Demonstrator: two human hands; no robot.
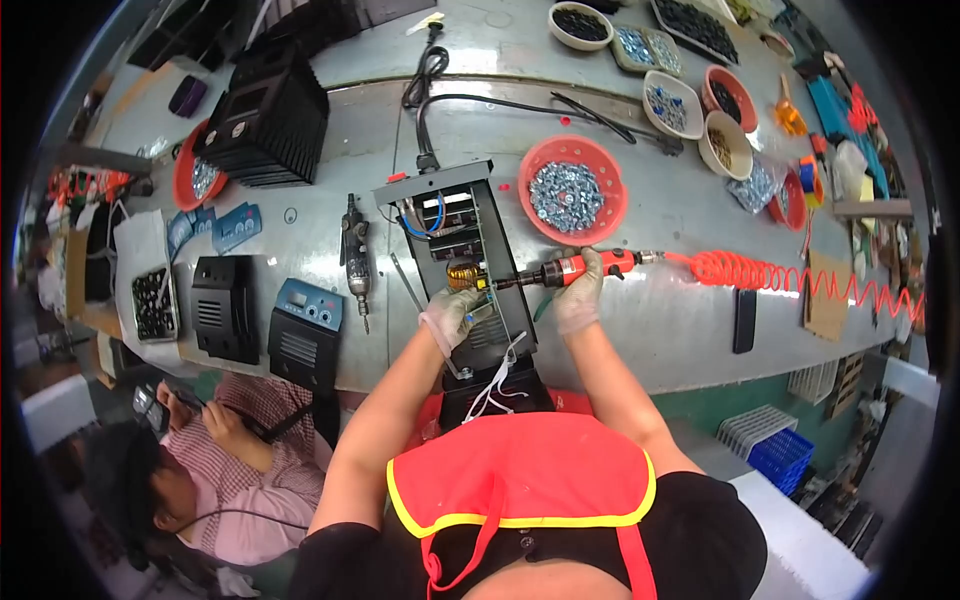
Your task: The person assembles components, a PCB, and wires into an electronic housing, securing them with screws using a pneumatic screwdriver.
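An open black metal chassis (515, 322) lies in front of me, with a circuit board, blue wires and a copper coil (463, 276) inside. My left hand (452, 314), in a thin whitish glove, reaches into it just below the coil. Its fingers are bent together by the board; what they pinch is hidden. My right hand (579, 297), gloved too, is wrapped round a red air screwdriver (617, 263), held level. The tool's dark nose points left and its tip meets the board's side of the chassis. A coiled red air hose (740, 270) runs from its rear end.
A red basket of screws (570, 192) stands just beyond the screwdriver. Left of the chassis lie a second air screwdriver (355, 255) and two black panels (306, 330). Several bowls of small parts (672, 106) stand far right. A person (245, 460) sits at lower left.
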